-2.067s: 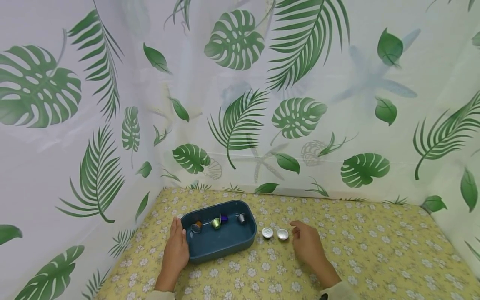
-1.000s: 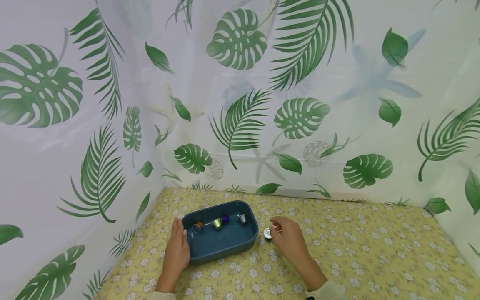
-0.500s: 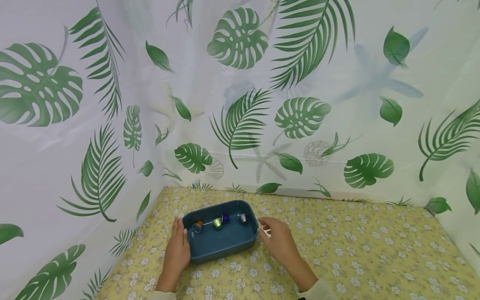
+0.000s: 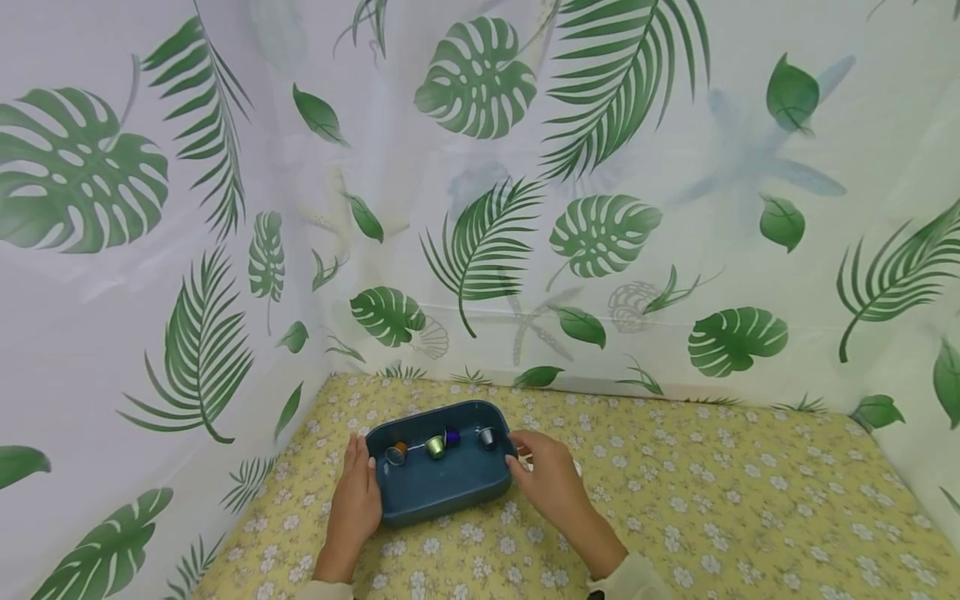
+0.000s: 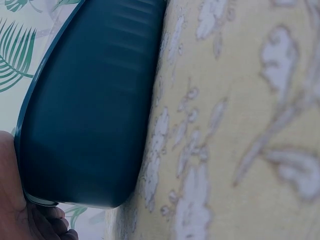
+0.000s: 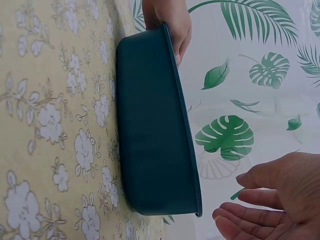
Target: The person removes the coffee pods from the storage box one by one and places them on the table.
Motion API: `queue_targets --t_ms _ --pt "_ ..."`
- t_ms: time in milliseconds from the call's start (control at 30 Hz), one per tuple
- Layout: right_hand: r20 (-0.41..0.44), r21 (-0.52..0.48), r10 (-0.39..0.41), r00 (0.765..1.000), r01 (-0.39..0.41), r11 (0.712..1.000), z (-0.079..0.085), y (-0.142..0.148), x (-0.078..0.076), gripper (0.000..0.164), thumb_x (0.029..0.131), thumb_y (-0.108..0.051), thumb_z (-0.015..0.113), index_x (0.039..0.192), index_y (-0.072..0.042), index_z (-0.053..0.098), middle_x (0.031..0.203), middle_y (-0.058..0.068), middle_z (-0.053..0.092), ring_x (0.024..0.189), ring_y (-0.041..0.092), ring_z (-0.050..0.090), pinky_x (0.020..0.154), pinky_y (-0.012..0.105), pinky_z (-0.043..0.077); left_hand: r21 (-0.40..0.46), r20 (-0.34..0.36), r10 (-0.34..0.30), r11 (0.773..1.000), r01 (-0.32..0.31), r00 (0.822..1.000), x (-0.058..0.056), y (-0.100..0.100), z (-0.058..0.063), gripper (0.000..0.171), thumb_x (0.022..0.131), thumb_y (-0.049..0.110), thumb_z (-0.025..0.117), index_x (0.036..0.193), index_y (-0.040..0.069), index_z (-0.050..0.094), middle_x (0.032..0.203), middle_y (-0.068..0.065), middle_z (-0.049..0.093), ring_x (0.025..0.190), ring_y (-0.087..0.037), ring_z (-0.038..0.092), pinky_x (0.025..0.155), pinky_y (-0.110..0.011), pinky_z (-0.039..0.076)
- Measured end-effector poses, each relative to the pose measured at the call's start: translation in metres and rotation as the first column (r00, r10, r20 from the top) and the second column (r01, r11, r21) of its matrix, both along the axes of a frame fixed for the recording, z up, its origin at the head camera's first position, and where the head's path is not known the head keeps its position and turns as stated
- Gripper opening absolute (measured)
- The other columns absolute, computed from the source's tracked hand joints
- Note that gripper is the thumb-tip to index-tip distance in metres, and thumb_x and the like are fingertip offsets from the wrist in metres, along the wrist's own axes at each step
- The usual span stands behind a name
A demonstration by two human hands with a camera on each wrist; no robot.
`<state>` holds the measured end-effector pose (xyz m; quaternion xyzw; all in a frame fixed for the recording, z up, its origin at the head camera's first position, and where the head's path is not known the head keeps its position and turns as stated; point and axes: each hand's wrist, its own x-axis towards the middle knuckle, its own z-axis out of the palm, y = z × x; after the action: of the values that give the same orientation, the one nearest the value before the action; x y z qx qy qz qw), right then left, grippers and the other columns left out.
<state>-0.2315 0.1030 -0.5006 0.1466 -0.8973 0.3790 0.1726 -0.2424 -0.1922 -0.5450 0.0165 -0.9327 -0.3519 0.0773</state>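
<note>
At lower centre, the blue tray (image 4: 442, 483) is steadied against sliding by the flat-fingered left hand (image 4: 354, 500), while the right hand (image 4: 551, 483), fingers loosely spread and holding nothing, is kept beside its other end.

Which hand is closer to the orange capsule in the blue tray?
Left. The left hand rests against the tray wall right beside the orange capsule; the right hand is at the opposite end, past the silver capsule.

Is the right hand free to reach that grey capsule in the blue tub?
Probably yes. The right hand is open by the tub's right rim, the grey capsule lies just inside that rim, and nothing covers it.
</note>
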Motion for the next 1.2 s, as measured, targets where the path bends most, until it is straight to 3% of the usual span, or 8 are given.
queue_targets --t_ms 167,500,767,1200 --pt "-0.028 0.012 0.014 1.000 -0.014 1.000 0.002 -0.005 -0.002 0.033 0.091 -0.007 0.077 0.122 0.000 0.071 0.115 0.015 0.072 0.094 0.028 0.071 0.078 0.039 0.059 -0.001 0.010 -0.004 1.000 0.004 1.000 0.000 -0.001 0.000 0.055 0.113 0.017 0.032 0.160 -0.007 0.016 0.168 -0.023 0.007 0.151 -0.044 0.019 0.115 -0.062 0.028" --pt "0.004 -0.018 0.071 0.998 -0.070 0.997 0.007 -0.015 -0.004 0.038 0.090 -0.005 0.077 0.126 0.002 0.068 0.110 0.013 0.072 0.097 0.030 0.070 0.080 0.040 0.059 -0.004 0.007 -0.014 1.000 0.014 1.000 -0.001 0.000 0.002 0.055 0.113 0.017 0.033 0.159 -0.007 0.015 0.168 -0.022 0.005 0.150 -0.045 0.020 0.114 -0.063 0.029" --pt "0.027 -0.037 0.148 0.989 -0.147 0.988 0.007 -0.021 -0.006 0.038 0.091 -0.003 0.076 0.127 0.002 0.068 0.114 0.015 0.072 0.098 0.031 0.070 0.080 0.043 0.059 -0.008 0.010 -0.012 1.000 0.012 1.000 0.002 0.000 0.002 0.058 0.115 0.027 0.026 0.160 -0.007 0.014 0.168 -0.022 0.004 0.150 -0.044 0.020 0.114 -0.062 0.030" --pt "0.075 0.048 0.165 0.983 -0.169 0.984 0.005 -0.030 -0.008 0.038 0.093 -0.011 0.076 0.129 -0.002 0.068 0.115 0.013 0.071 0.100 0.029 0.070 0.078 0.037 0.059 -0.002 0.007 -0.020 1.000 0.020 1.000 0.001 -0.001 0.001 0.058 0.115 0.028 0.026 0.160 -0.006 0.014 0.168 -0.023 0.005 0.150 -0.045 0.020 0.113 -0.062 0.030"
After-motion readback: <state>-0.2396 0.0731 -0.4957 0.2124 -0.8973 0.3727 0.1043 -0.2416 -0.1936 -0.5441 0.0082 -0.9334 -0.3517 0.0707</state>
